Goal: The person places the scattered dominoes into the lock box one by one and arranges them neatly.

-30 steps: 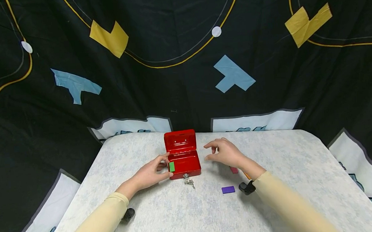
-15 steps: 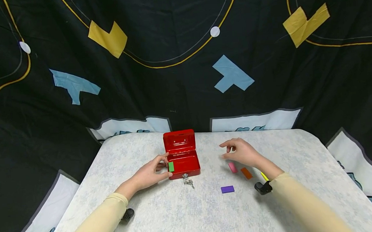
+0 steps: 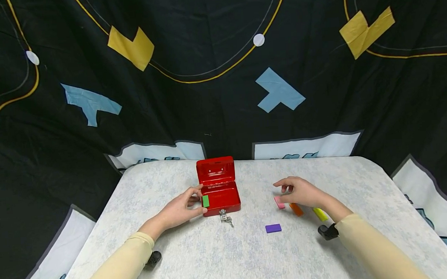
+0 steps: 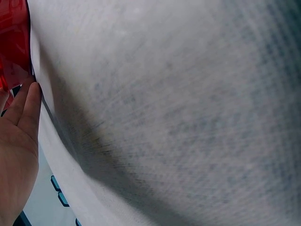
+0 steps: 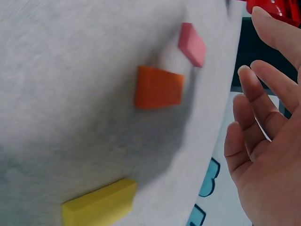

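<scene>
A small red cash box stands with its lid raised. In its left end lies a green block. My left hand rests against the box's left side, thumb near the front corner and index finger near the hinge; in the left wrist view, straight fingers touch the red wall. A lock with keys hangs at its front. My right hand is over a pink block, fingers relaxed and apart, holding nothing. An orange block and a yellow block lie beneath it.
A purple block lies on the pale patterned tabletop, in front of the box and to its right. A black curtain hangs behind the table.
My right hand has moved right and lower, away from the box to the loose blocks, uncovering the orange and yellow ones. My left hand and the box stay in place.
</scene>
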`<state>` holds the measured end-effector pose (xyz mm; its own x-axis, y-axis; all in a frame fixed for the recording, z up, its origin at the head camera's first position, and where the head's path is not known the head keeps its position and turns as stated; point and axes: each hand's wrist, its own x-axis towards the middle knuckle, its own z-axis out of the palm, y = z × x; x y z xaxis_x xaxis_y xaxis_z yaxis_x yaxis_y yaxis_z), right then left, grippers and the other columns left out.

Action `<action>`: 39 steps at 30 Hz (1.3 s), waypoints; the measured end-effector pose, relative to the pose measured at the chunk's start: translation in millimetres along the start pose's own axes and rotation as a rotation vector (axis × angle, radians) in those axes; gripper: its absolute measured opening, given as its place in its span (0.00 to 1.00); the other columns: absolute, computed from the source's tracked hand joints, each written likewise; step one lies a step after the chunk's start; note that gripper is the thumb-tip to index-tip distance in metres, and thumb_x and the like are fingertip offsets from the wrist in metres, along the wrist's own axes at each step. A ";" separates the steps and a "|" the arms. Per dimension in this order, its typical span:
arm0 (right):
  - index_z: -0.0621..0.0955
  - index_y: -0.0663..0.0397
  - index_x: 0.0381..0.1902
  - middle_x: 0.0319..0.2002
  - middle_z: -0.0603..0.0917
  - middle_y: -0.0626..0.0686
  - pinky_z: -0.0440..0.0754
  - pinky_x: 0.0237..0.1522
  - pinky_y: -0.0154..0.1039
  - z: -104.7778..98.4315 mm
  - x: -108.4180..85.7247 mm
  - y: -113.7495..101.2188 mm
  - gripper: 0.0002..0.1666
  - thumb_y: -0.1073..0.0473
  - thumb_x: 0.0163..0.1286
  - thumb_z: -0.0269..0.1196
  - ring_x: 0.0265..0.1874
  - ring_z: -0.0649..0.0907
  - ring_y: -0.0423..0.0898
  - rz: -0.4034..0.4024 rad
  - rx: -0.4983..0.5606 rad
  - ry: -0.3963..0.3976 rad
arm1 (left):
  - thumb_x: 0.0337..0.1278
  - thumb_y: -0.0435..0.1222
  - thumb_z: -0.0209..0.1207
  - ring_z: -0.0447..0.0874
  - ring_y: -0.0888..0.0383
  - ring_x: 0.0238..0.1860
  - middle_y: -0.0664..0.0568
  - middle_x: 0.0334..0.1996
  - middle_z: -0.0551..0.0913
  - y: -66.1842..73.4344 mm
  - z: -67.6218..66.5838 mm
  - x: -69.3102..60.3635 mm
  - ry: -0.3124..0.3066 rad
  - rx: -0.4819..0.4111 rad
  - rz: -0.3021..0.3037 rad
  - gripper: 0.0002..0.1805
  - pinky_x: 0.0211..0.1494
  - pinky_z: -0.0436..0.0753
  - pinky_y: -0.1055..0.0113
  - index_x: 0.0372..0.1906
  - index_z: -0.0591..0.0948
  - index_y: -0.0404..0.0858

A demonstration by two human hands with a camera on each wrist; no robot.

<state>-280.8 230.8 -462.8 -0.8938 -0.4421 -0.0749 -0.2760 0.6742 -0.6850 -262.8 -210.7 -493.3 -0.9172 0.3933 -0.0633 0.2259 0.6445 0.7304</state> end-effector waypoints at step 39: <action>0.84 0.41 0.58 0.52 0.80 0.48 0.72 0.50 0.48 17.4 -7.0 33.3 0.29 0.48 0.59 0.78 0.51 0.71 0.49 0.069 0.003 0.002 | 0.58 0.55 0.70 0.79 0.54 0.63 0.61 0.78 0.62 2.0 -0.2 -0.4 0.012 0.010 -0.013 0.25 0.54 0.83 0.59 0.52 0.74 0.50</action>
<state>-277.6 246.0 -497.6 -0.9112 -0.3938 -0.1208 -0.2128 0.7011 -0.6806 -262.1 -209.7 -491.7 -0.9238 0.3774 -0.0644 0.2174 0.6556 0.7231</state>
